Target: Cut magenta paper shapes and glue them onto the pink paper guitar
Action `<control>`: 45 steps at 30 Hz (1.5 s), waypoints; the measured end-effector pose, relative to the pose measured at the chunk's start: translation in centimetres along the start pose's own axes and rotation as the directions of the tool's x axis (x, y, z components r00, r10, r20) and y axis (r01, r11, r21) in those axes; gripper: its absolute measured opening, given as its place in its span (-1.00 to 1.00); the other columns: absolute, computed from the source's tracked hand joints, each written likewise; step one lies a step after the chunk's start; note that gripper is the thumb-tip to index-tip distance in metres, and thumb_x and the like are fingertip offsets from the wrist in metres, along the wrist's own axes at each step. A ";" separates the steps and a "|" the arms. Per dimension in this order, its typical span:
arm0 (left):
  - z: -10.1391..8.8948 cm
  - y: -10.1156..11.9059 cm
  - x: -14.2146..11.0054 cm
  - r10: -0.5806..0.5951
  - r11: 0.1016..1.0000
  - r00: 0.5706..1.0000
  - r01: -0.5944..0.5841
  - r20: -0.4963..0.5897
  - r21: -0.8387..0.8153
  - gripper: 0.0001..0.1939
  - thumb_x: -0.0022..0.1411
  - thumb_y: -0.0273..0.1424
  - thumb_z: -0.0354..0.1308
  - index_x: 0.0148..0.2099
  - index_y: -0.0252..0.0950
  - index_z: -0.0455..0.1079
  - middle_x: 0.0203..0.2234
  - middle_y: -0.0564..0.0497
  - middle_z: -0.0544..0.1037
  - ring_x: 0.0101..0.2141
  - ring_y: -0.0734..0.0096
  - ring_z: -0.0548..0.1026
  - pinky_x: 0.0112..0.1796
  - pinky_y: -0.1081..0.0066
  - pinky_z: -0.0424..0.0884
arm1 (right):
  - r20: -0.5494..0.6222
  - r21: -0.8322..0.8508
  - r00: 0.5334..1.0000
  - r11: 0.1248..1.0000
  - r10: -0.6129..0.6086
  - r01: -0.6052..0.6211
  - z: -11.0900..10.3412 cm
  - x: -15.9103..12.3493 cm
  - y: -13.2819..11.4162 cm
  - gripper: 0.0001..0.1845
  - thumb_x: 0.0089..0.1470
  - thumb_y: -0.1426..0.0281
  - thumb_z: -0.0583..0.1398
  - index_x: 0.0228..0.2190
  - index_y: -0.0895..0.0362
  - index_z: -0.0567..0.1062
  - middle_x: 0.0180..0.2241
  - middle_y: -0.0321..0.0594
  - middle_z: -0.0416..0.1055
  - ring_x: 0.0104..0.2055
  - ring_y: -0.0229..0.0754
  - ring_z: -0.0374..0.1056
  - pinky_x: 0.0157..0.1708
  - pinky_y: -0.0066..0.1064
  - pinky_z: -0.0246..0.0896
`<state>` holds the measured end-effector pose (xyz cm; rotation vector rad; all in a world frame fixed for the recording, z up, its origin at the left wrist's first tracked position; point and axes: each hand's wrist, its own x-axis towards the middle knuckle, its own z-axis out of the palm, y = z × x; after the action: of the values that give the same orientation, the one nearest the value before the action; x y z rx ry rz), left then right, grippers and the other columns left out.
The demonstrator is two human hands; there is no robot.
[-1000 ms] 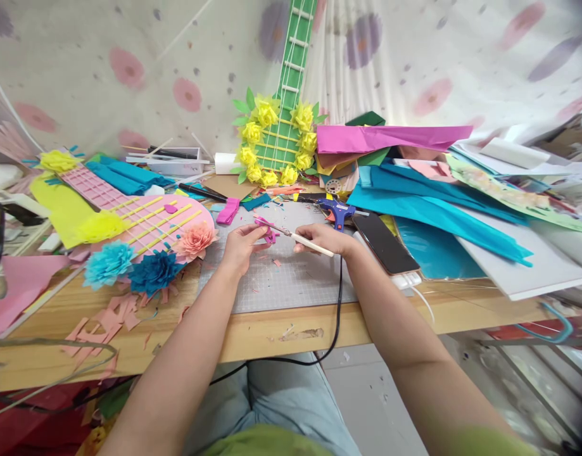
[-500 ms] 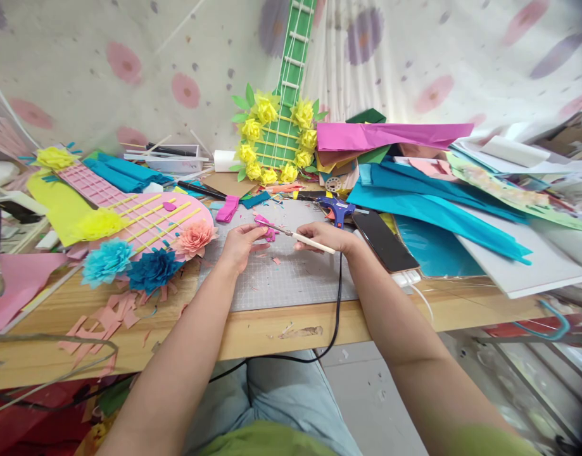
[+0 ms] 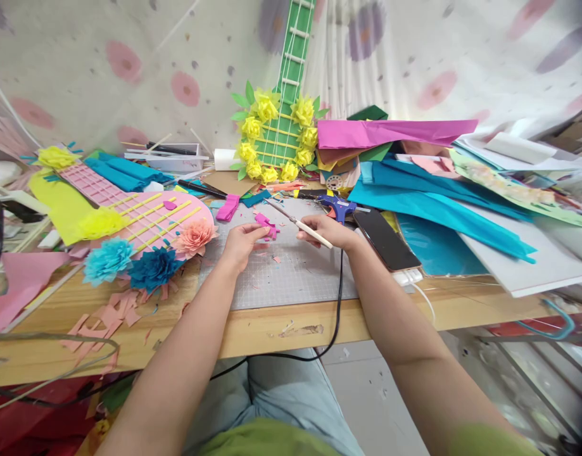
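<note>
My left hand pinches a small strip of magenta paper between thumb and fingers, above the grey cutting mat. A pair of scissors with white handles is in my right hand, its blades pointing up and left, apart from the paper. Several cut magenta pieces show just beside the strip; whether they are joined to it I cannot tell. A folded magenta paper piece lies behind my left hand. Right behind my right hand is a blue glue gun.
At left lies a pink paper guitar with paper flowers. A green guitar ringed by yellow flowers leans at the back. Blue paper sheets and a phone are on the right. A black cord hangs over the table's front edge.
The scissors have drawn back from the magenta paper, and their blades have swung up and away from it. My left hand has stayed almost still with the strip.
</note>
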<state>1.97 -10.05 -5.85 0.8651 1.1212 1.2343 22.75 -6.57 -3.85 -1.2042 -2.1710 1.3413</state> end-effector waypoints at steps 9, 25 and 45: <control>0.2 0.1 -0.4 -0.035 0.998 0.998 0.031 0.053 0.061 -0.76 -0.30 -0.35 0.33 -0.49 -0.36 0.49 -0.50 -0.08 0.53 -0.44 0.39 0.44 -0.51 0.47 0.35 | -0.245 0.276 0.962 0.943 -0.121 0.189 3.6 1.9 -0.6 -0.61 -0.20 0.16 0.23 -0.43 0.15 0.23 -0.53 -0.34 0.27 -0.50 -0.33 0.21 -0.48 -0.46 0.09; 0.1 0.0 -0.3 -0.129 0.991 0.986 0.124 0.101 0.051 -0.65 -0.19 -0.20 0.27 -0.35 -0.33 0.49 -0.34 -0.11 0.53 -0.36 0.34 0.47 -0.58 0.53 0.33 | -0.250 0.460 0.968 0.882 0.023 0.098 4.8 2.2 -1.1 -0.60 -0.36 0.29 0.30 -0.49 0.15 0.23 -0.59 -0.38 0.27 -0.55 -0.34 0.24 -0.54 -0.48 0.11; 1.6 -1.2 -0.4 0.012 0.997 0.999 -0.009 -0.037 0.082 -0.73 -0.25 -0.28 0.30 -0.46 -0.35 0.44 -0.52 -0.02 0.50 -0.49 0.45 0.43 -0.57 0.52 0.31 | -0.208 0.585 0.975 0.809 0.078 0.060 5.0 2.7 -0.2 -0.57 -0.41 0.29 0.32 -0.48 0.16 0.25 -0.61 -0.37 0.30 -0.57 -0.34 0.24 -0.56 -0.49 0.11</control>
<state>3.81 -10.54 -6.53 0.9138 1.2054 1.2244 17.90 -7.40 -6.66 -1.0415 -1.4218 1.6262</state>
